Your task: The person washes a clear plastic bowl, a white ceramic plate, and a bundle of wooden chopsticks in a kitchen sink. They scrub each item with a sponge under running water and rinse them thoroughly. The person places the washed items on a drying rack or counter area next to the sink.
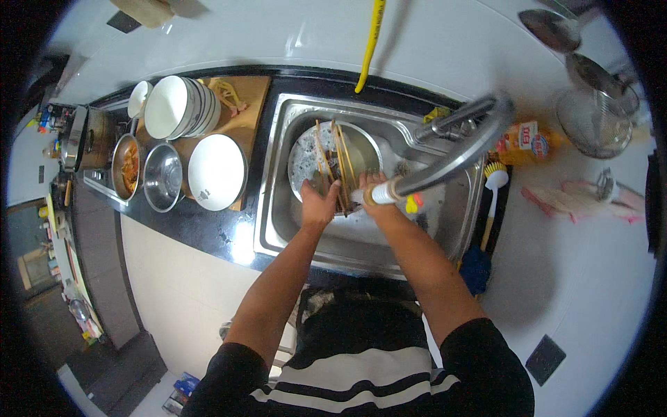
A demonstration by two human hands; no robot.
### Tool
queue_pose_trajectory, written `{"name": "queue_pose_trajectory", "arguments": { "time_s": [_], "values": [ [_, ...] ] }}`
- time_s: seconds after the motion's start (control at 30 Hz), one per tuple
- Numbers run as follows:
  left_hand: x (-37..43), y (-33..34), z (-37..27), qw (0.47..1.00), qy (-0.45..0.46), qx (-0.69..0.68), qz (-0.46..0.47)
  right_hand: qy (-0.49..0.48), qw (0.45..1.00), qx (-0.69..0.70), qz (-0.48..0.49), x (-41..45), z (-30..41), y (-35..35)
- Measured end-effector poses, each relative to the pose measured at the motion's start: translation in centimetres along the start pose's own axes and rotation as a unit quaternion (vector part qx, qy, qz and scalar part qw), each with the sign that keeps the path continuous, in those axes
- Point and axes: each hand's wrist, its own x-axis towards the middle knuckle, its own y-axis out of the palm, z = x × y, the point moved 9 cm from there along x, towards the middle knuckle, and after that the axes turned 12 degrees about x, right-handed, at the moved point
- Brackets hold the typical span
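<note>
In the stainless steel sink (292, 245), a round metal basin (377, 142) holds water with suds. Several wooden chopsticks (341, 151) lean in it, slanting down between my hands. My left hand (319, 204) is against the lower part of the bundle, its thumb along the sticks; some fingers are hidden. Close by on the right, my right hand (371, 181) reaches to the basin's near side, partly covered by the tap. The curved metal tap (453, 164) ends in a white-wrapped spout (384, 193) just above my right hand.
Left of the sink, a wooden board (255, 112) bears stacked bowls (169, 107) and a white plate (216, 172). A metal bowl (162, 177) and a pan of food (126, 167) stand beyond. Right are a dish brush (495, 180) and an orange bottle (526, 140); a yellow hose (371, 47) hangs behind.
</note>
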Motion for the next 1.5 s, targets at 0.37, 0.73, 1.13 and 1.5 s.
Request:
{"name": "queue_pose_trajectory", "arguments": {
  "time_s": [0.37,0.73,1.13,1.5],
  "values": [
    [8.7,10.2,5.0,0.972,-0.018,0.144,0.183,0.387,0.840,0.362,-0.117,-2.3,0.2,1.2],
    [1.6,11.0,-0.8,0.774,-0.224,-0.465,0.366,0.223,0.896,0.383,0.019,3.1,9.3,-3.0],
    [-1.0,7.1,-2.0,0.887,-0.154,-0.316,0.301,0.361,0.867,0.341,0.041,-2.3,4.9,0.1],
    [6.2,9.9,4.1,0.872,-0.252,-0.353,0.229,0.305,0.895,0.323,-0.045,6.8,3.4,0.4]
  ]
}}
